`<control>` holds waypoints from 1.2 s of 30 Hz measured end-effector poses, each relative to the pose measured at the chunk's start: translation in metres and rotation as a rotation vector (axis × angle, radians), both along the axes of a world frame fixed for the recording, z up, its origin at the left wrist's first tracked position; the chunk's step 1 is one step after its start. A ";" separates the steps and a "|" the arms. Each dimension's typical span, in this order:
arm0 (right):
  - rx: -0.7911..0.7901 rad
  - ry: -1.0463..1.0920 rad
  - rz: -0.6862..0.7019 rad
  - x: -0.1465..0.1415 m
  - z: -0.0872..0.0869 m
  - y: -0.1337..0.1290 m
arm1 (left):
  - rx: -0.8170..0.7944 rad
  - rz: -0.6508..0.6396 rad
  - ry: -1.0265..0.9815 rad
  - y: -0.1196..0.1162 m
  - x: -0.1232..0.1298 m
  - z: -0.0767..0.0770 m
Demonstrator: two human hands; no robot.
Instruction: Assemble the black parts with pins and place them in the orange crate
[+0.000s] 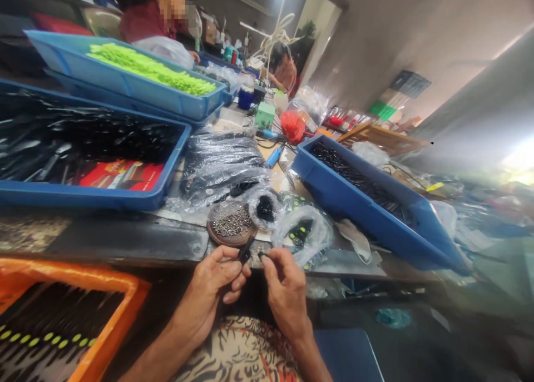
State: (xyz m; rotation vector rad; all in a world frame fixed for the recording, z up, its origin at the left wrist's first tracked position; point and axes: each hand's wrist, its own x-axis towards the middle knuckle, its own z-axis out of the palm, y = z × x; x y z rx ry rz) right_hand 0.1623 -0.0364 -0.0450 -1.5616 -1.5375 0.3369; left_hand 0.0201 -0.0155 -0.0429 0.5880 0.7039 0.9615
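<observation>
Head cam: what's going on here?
A person holds a black part in the left hand and pinches a small dark piece with the right hand, over the bench edge. A dish of screws lies just ahead, near a blue tray of black parts. A co-worker sits further along.

Wears a cream, black and orange patterned garment, probably a shirt.

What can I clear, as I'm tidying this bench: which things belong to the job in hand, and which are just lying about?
Part of the job: left hand with small black part; right hand with small dark piece; round brown dish of metal screws; clear bag of black parts.

Lying about: blue tray of long black items; blue tray of bright green pieces; orange tray.
</observation>
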 end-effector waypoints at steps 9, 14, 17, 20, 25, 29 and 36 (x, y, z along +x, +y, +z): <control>-0.148 0.273 0.210 -0.016 -0.014 -0.009 | 0.097 0.020 -0.010 -0.002 -0.004 -0.010; -0.255 0.484 0.200 -0.011 -0.008 -0.009 | 0.097 -0.027 -0.002 -0.003 -0.007 -0.011; -0.345 0.683 0.200 -0.008 -0.010 -0.009 | 0.107 -0.052 -0.003 -0.004 -0.007 -0.010; -0.414 0.787 0.214 -0.005 -0.014 -0.008 | 0.122 -0.063 0.030 -0.004 -0.007 -0.009; -0.459 0.875 0.258 0.000 -0.020 -0.006 | 0.165 -0.082 0.118 -0.006 -0.006 -0.010; -0.494 0.899 0.337 0.001 -0.021 -0.006 | 0.162 -0.105 0.136 -0.007 -0.006 -0.010; -0.429 0.847 0.191 -0.002 -0.023 -0.006 | 0.087 -0.037 0.074 -0.008 -0.005 -0.009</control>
